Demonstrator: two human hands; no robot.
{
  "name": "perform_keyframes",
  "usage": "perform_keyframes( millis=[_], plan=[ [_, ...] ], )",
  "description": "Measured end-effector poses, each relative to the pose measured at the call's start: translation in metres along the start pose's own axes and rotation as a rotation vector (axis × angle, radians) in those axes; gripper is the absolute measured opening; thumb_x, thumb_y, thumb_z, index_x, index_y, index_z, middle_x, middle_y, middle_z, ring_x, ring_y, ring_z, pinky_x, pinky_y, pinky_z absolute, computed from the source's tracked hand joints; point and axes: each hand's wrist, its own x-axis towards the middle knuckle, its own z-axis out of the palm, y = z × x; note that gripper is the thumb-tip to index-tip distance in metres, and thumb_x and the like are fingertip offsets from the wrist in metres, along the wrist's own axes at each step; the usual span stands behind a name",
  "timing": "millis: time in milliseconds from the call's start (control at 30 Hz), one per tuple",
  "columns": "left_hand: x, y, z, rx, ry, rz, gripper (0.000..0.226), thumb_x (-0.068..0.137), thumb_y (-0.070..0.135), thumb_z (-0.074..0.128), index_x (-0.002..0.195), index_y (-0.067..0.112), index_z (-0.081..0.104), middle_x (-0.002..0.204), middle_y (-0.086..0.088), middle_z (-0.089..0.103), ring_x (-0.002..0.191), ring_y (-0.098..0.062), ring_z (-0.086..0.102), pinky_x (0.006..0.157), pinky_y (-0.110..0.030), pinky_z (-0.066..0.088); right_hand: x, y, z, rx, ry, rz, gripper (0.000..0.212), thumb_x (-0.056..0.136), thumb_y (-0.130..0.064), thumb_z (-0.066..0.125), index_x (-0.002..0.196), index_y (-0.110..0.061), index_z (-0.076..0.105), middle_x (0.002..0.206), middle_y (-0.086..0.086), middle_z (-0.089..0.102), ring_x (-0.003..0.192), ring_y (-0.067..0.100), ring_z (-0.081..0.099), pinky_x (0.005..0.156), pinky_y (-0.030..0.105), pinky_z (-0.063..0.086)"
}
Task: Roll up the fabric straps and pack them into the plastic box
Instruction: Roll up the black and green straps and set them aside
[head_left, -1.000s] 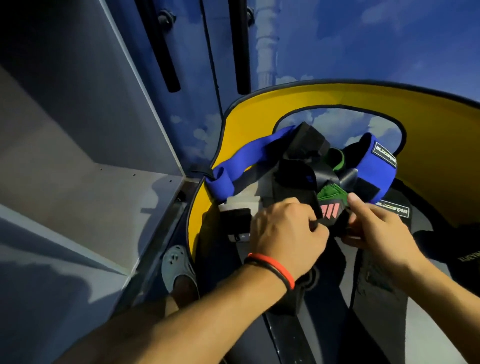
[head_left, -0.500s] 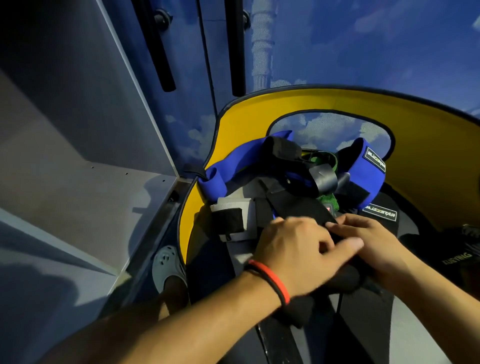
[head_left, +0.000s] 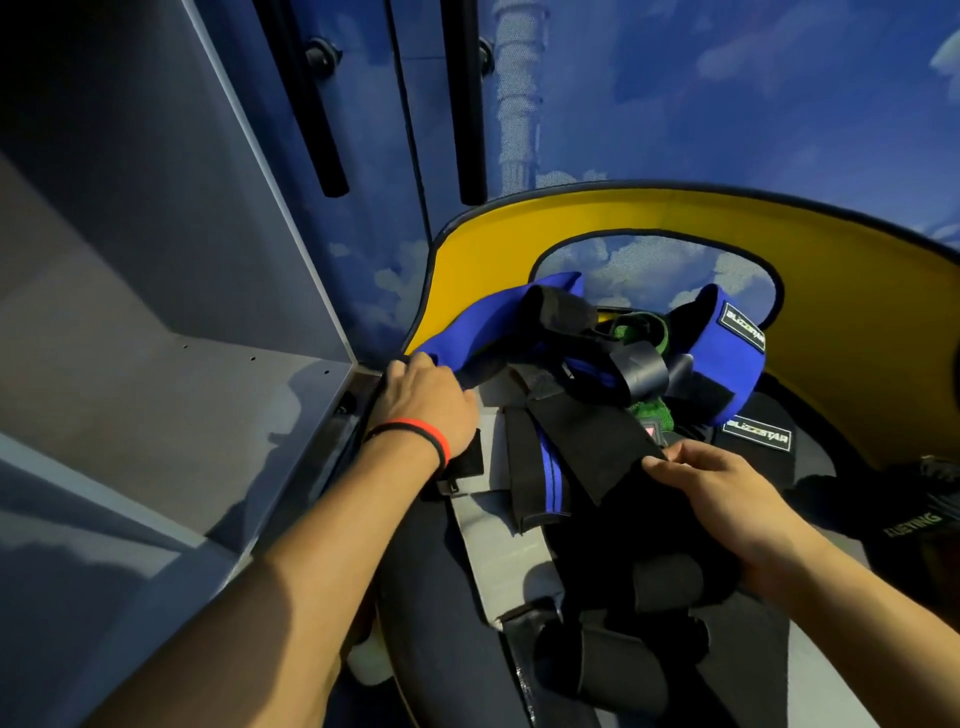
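A: Nearest the camera, the right hand lies on the wide black fabric strap, fingers folded down over its edge. That grip looks closed on the cloth, though the fingertips are tucked out of sight.

B: Agreed, pinned rather than lifted. And the other one?

A: The left hand, the one with the red and black wristbands, is out at the tip of the long blue fabric strap, fingers curled over it at the left edge of the pile. Whether they actually pinch it, I cannot tell.

B: To roll well, I'd say free one strap first. The blue one runs under a black buckle loop and a green fabric strap, so pull it out slowly, flat, then wind tight from the end.

A: Room is tight. A grey cabinet shelf butts against the left side, so clearance there is thin.

B: Behind the pile, a yellow curved padded panel with dark piping walls things in. Open space is toward the body, I'd judge.

A: And the plastic box? Not visible anywhere here.
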Motion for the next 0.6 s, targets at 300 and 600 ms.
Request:
perform_keyframes(
  millis=[300, 600],
  plan=[
    [-0.069, 0.055, 0.012, 0.2, 0.155, 0.406, 0.065, 0.101, 0.06, 0.029, 0.127, 0.009, 0.06, 0.128, -0.003, 0.051, 0.123, -0.029, 0.043, 0.106, -0.043, 0.038, 0.001, 0.0, -0.001, 0.02, 0.006, 0.035, 0.024, 0.093, -0.026, 0.073, 0.07, -0.02, 0.066, 0.07, 0.011, 0.065, 0.07, 0.028, 0.063, 0.072, 0.042, 0.049],
    [-0.046, 0.024, -0.004, 0.193, 0.099, 0.193, 0.054, 0.101, 0.053, 0.037, 0.134, 0.014, 0.055, 0.139, -0.007, 0.045, 0.125, -0.03, 0.044, 0.104, -0.046, 0.039, 0.0, 0.001, 0.003, 0.076, -0.038, 0.002, 0.021, 0.094, -0.023, 0.071, 0.08, -0.01, 0.061, 0.076, 0.012, 0.057, 0.075, 0.027, 0.057, 0.074, 0.042, 0.045]
  ],
)
